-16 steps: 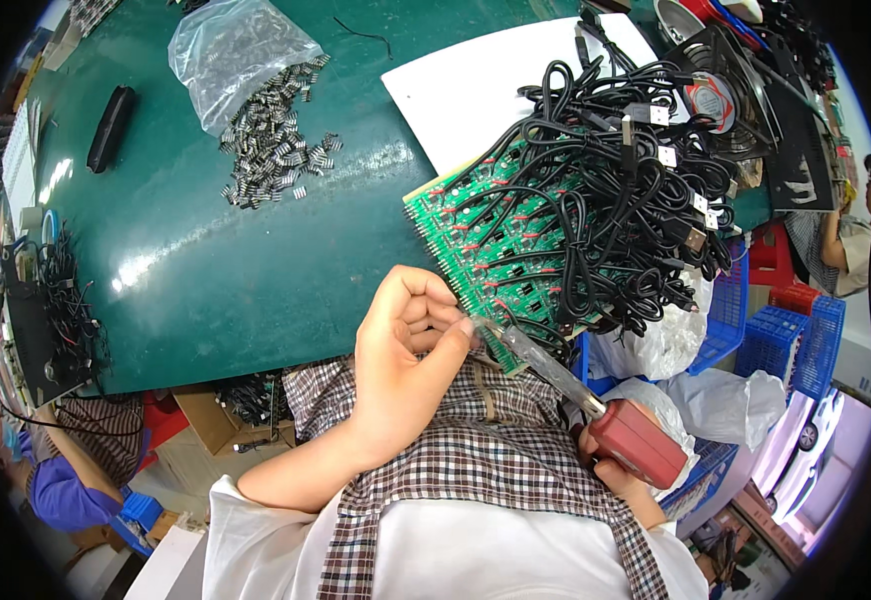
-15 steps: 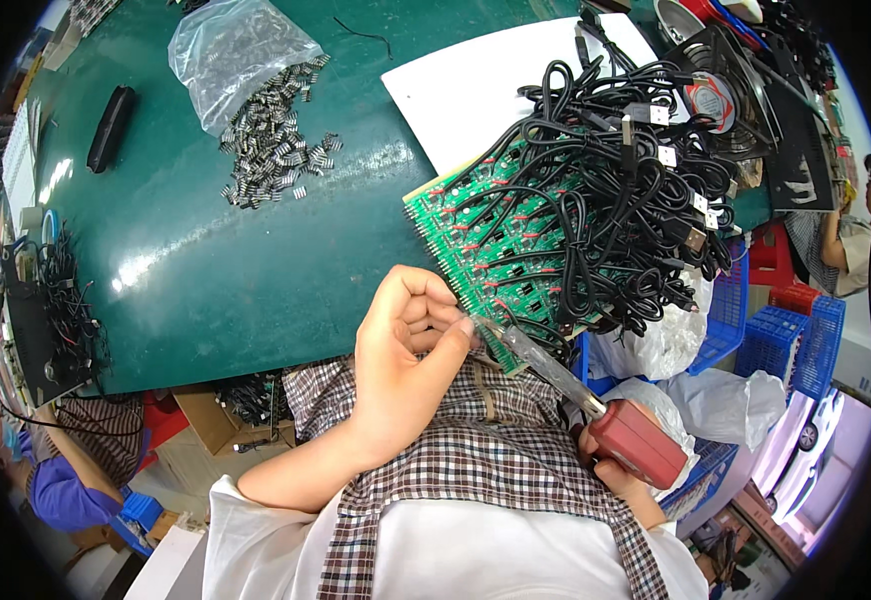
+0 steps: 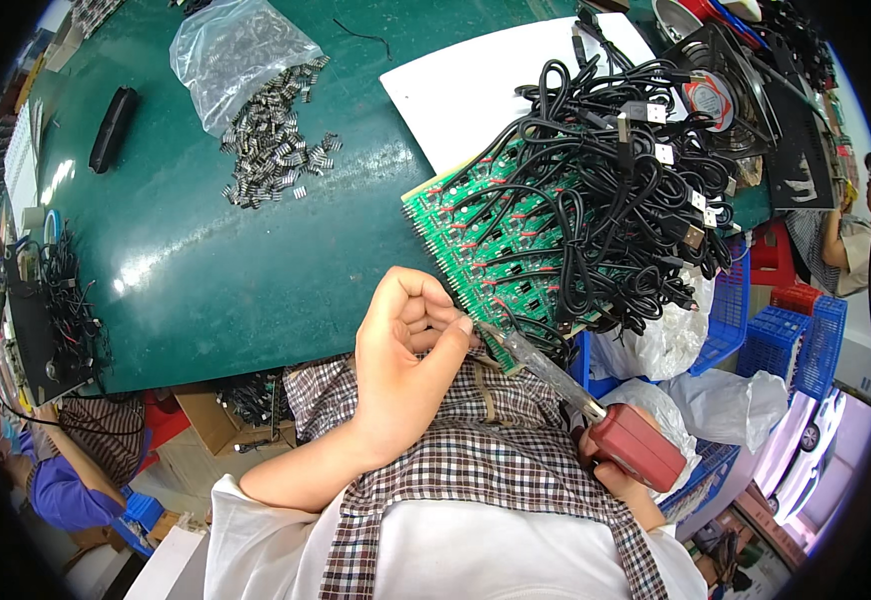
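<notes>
A panel of green circuit boards lies at the table's near edge, with a row of pins along its left side. Black USB cables run from it in a thick tangle. My left hand is closed in a pinch at the panel's near left edge; whatever sits between thumb and forefinger is too small to make out. In my right hand, partly hidden behind the handle, is a soldering iron with a red grip. Its wrapped shaft points up and left, the tip close to my left fingertips and the panel's edge.
Small metal-pinned connectors spill from a clear plastic bag on the green table. White paper lies under the cables. A black bar-shaped object rests at left. Blue crates and white bags stand at right.
The soldering iron's shaft has dipped very slightly near the tip. Both hands hold almost the same position.
</notes>
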Action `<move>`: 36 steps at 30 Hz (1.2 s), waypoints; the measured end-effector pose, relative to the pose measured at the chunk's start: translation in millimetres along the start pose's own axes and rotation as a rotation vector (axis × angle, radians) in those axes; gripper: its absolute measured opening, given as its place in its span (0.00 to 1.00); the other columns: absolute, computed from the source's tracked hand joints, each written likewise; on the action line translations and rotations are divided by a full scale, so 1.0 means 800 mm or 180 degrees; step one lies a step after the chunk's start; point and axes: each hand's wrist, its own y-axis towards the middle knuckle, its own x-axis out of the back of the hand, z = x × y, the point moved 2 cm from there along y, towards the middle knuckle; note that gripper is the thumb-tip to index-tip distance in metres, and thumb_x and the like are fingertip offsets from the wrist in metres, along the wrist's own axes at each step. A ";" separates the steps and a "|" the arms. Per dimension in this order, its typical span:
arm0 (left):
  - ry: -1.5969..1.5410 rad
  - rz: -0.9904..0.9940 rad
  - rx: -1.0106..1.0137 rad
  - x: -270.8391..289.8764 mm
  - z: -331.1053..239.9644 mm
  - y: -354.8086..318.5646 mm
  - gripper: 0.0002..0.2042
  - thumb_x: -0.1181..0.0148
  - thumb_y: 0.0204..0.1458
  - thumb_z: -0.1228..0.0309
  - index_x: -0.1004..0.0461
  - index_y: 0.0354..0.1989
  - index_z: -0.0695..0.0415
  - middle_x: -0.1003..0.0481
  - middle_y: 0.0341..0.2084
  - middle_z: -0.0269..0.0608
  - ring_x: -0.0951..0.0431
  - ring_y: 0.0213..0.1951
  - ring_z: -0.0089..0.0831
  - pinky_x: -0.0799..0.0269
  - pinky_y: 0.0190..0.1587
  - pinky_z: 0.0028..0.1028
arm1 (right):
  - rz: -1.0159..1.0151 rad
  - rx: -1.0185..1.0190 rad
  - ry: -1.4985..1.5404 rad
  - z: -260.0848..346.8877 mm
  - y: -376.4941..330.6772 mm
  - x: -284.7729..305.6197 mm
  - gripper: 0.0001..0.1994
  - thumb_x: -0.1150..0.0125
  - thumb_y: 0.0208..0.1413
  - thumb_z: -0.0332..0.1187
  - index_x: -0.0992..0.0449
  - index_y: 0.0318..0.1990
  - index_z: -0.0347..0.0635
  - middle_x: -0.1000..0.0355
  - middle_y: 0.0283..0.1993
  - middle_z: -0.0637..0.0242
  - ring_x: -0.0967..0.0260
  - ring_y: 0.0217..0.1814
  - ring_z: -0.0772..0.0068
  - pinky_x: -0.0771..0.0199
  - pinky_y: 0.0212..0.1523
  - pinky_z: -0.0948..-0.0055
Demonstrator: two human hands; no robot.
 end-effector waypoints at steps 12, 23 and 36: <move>0.3614 -0.1255 -0.1358 0.090 -0.060 0.070 0.14 0.40 0.39 0.81 0.30 0.37 0.61 0.32 0.21 0.36 0.35 0.23 0.23 0.36 0.29 0.22 | 0.0301 -0.1197 -0.0409 0.029 0.011 0.006 0.21 0.46 0.41 0.57 0.23 0.30 0.49 0.33 0.23 0.70 0.35 0.24 0.65 0.38 0.26 0.69; 0.3676 -0.1095 -0.1335 0.113 -0.076 0.088 0.05 0.43 0.41 0.83 0.30 0.28 0.66 0.36 0.16 0.33 0.41 0.19 0.18 0.40 0.25 0.19 | 0.0359 -0.1091 -0.0463 -0.016 -0.044 0.017 0.34 0.34 0.38 0.50 0.36 0.48 0.33 0.29 0.34 0.62 0.31 0.32 0.61 0.33 0.33 0.69; 0.0338 0.0135 0.0184 0.057 -0.044 0.023 0.05 0.42 0.41 0.82 0.26 0.29 0.67 0.25 0.23 0.42 0.23 0.26 0.28 0.27 0.30 0.23 | 0.0244 -0.0688 -0.0433 -0.021 -0.044 0.013 0.33 0.36 0.41 0.51 0.34 0.47 0.31 0.29 0.37 0.59 0.30 0.34 0.61 0.32 0.35 0.69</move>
